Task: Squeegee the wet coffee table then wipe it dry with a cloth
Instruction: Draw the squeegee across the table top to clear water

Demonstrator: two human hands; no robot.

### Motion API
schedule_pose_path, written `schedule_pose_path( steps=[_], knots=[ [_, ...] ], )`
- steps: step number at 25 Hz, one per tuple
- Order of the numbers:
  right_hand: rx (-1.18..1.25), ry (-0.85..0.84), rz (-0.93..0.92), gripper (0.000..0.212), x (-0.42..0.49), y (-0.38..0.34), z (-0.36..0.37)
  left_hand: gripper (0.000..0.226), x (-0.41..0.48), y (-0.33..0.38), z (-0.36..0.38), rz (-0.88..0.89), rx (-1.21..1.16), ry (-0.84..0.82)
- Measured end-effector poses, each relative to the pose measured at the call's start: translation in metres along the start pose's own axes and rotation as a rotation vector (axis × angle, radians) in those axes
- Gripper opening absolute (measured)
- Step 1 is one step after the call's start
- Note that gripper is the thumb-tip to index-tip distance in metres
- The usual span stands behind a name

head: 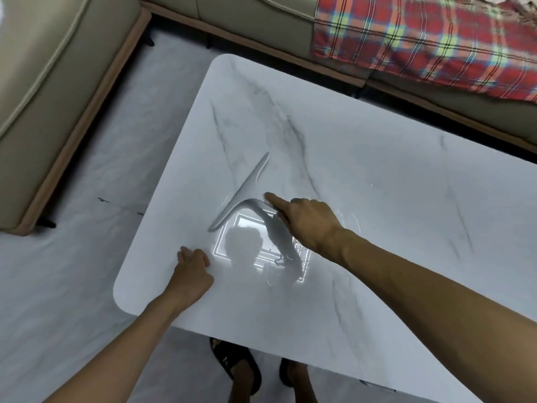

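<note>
A white marble-look coffee table (363,175) fills the middle of the head view. A grey squeegee (242,190) lies with its long blade flat on the top, running diagonally. My right hand (308,221) is shut on the squeegee's handle, index finger stretched along it toward the blade. A puddle of water (279,271) glints just behind the blade, near a bright ceiling-light reflection. My left hand (193,266) rests on the table's near left part, fingers curled, holding nothing. No cloth is in view.
A beige sofa (52,91) wraps around the table's left and far sides, with a red plaid blanket (430,39) draped at the far right. My feet in black sandals (238,365) stand at the near edge. Pale floor (72,271) lies to the left.
</note>
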State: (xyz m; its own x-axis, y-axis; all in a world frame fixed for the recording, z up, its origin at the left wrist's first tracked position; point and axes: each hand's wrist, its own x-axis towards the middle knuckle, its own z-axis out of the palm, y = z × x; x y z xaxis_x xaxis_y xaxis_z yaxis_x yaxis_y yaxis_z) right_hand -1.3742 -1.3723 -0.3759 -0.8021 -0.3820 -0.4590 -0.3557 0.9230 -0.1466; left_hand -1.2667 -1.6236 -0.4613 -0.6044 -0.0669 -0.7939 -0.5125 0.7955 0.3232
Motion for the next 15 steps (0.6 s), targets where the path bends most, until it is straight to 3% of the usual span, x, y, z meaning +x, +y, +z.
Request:
schedule_pose_path(
  steps=[9, 12, 15],
  knots=[
    [-0.021, -0.007, 0.307, 0.043, -0.146, 0.123, 0.023, 0.018, -0.02, 0.031, 0.015, 0.04, -0.067, 0.035],
    [-0.021, 0.018, 0.179, 0.046, -0.134, 0.091, 0.007, 0.011, -0.031, 0.031, 0.006, -0.019, -0.185, 0.231],
    [0.004, -0.018, -0.118, 0.057, -0.075, 0.017, 0.0, 0.011, -0.039, 0.012, -0.012, -0.142, -0.314, 0.495]
  ],
)
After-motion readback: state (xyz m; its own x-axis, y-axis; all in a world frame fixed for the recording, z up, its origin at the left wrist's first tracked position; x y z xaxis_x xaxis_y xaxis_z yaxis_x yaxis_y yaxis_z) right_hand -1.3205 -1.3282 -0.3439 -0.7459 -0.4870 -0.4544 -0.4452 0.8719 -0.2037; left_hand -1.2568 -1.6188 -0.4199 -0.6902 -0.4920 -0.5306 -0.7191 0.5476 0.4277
